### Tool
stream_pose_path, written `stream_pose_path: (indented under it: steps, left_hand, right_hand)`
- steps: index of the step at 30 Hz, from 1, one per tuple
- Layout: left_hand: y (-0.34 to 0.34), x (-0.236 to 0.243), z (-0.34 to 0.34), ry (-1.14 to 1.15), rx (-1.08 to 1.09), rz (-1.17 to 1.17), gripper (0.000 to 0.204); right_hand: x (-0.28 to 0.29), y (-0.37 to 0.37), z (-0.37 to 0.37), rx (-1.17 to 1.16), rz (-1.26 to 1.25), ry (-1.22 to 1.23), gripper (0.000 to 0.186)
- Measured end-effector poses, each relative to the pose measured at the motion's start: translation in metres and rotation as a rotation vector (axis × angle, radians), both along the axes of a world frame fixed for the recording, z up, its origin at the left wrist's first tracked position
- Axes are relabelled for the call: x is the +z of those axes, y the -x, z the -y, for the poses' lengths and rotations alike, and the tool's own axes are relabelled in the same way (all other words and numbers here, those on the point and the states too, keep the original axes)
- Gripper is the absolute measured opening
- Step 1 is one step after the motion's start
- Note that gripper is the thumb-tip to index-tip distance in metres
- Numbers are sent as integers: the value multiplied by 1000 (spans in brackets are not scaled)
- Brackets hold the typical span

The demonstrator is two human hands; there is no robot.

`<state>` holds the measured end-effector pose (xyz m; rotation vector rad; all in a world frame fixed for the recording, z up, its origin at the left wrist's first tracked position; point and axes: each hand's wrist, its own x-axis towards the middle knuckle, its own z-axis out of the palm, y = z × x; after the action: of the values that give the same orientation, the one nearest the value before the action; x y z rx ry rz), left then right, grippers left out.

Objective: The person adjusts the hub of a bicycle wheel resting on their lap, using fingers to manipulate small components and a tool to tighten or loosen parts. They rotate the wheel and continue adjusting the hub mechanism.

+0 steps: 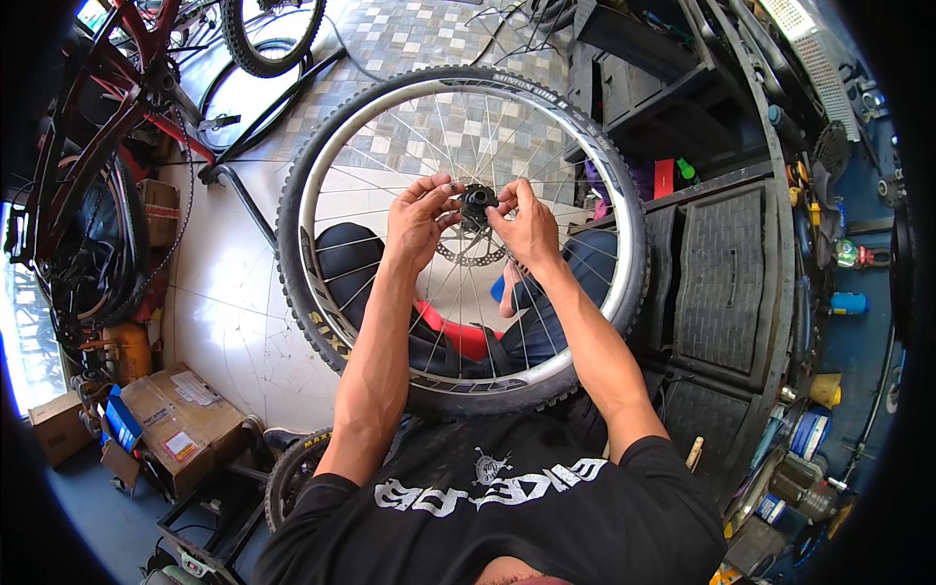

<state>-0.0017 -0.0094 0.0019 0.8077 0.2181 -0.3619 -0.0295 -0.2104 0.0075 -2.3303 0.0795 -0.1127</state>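
A bicycle wheel (625, 210) with a black knobby tyre and silver rim lies across my lap, its side facing up. Its black hub (477, 198) is in the middle, and a perforated brake disc (470, 259) shows below it through the spokes. Just left of the hub is my left hand (419, 220), its fingers curled with the tips close together. My right hand (529, 226) pinches thumb and fingers at the hub's right edge. Whatever small piece either hand's fingertips may hold is too small to tell.
Black drawers (720, 283) stand close on the right, beside a bench crowded with tools and containers. A red bicycle frame (122, 93) is at the upper left. An opened cardboard box (185, 419) sits at the lower left. Tiled floor (419, 39) shows beyond the wheel.
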Motion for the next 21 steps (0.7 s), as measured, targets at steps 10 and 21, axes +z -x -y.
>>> stream_pose_path:
  steps: [10, 21]
  left_hand:
    - [0, 1, -1, -11, 7, -9, 20]
    - [0, 1, -1, -11, 8, 0, 20]
  right_hand:
    - [3, -2, -4, -24, -31, 26, 33]
    - [4, -2, 1, -25, -56, -56, 34]
